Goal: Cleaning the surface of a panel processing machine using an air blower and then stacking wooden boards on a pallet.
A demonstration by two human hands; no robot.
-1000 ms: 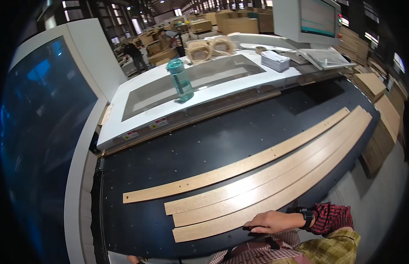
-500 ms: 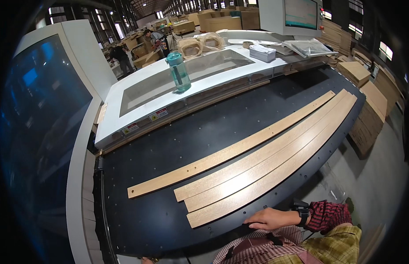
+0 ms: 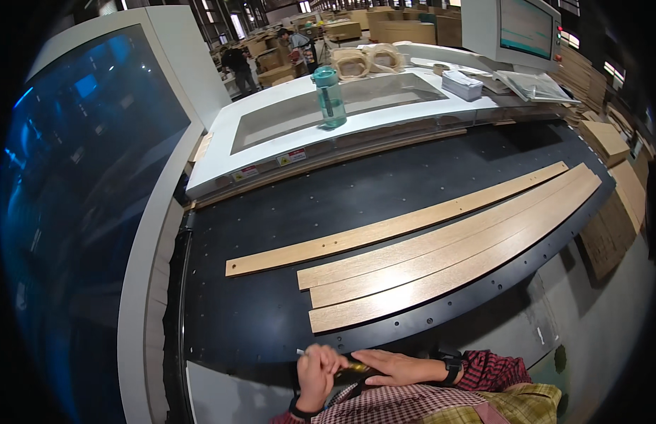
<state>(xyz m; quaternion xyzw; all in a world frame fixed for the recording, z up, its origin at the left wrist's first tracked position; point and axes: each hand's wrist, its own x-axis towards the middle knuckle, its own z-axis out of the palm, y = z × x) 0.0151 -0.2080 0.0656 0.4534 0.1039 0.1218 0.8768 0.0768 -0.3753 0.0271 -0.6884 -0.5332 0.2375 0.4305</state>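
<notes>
At the near edge of the black table [image 3: 271, 332], my left hand [image 3: 315, 373] is curled closed, slightly blurred. A small yellow-and-dark object [image 3: 358, 367] shows between it and my right hand; its kind is mostly hidden by the fingers. My right hand [image 3: 397, 369] lies beside it with fingers stretched out and together, pointing toward the left hand. Beyond them, three wooden strips [image 3: 413, 265] lie side by side, their left ends staggered. Behind these a narrower wooden strip [image 3: 384, 230] with small drilled holes lies apart.
A white machine cover [image 3: 222, 169] spans the table's far side, carrying a teal bottle [image 3: 331, 99], strapping coils [image 3: 350, 65] and a paper stack [image 3: 462, 86]. A monitor [image 3: 526, 32] stands far right. Stacked boards [image 3: 610, 212] stand at right; two people are far behind.
My left hand has come up from the bottom edge to beside my right hand. The right hand has shifted left and lower in view. The view has turned; the strips lie as before.
</notes>
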